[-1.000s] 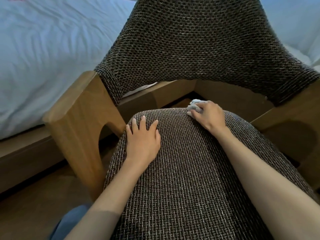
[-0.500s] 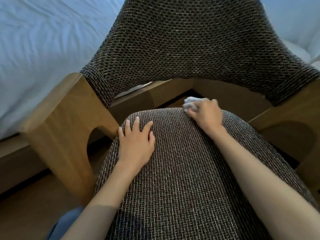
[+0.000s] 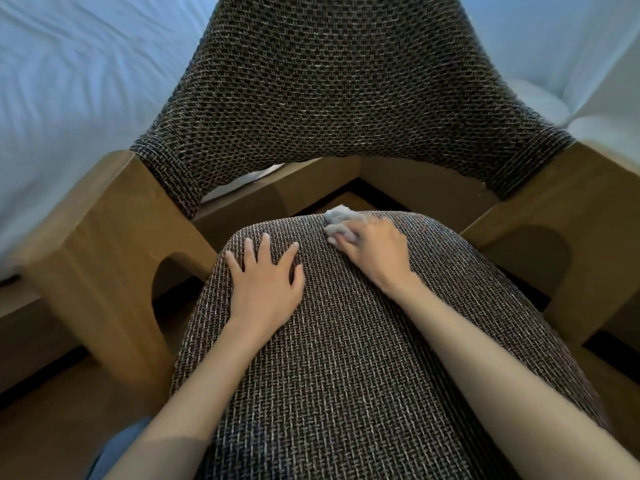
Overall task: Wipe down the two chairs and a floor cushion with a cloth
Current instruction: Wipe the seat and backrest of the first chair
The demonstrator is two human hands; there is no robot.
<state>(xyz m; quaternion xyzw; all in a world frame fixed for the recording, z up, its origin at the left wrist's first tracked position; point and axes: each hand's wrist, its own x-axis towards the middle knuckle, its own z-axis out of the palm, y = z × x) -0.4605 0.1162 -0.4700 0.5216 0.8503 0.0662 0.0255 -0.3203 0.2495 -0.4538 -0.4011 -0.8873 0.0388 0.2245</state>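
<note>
Head view: the cloth [image 3: 336,221] is clutched in the right hand [image 3: 375,252]; the left hand [image 3: 266,282] is spread flat alongside, apart. One chair seat [image 3: 346,358] is being wiped; the rest is judged pending.

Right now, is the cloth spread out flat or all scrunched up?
Scrunched up. The cloth shows as a small crumpled wad poking out from under the right hand at the seat cushion's back edge.

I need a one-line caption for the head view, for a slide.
Right hand holds a crumpled cloth at the rear of the woven chair seat; left hand rests flat on it.
</note>
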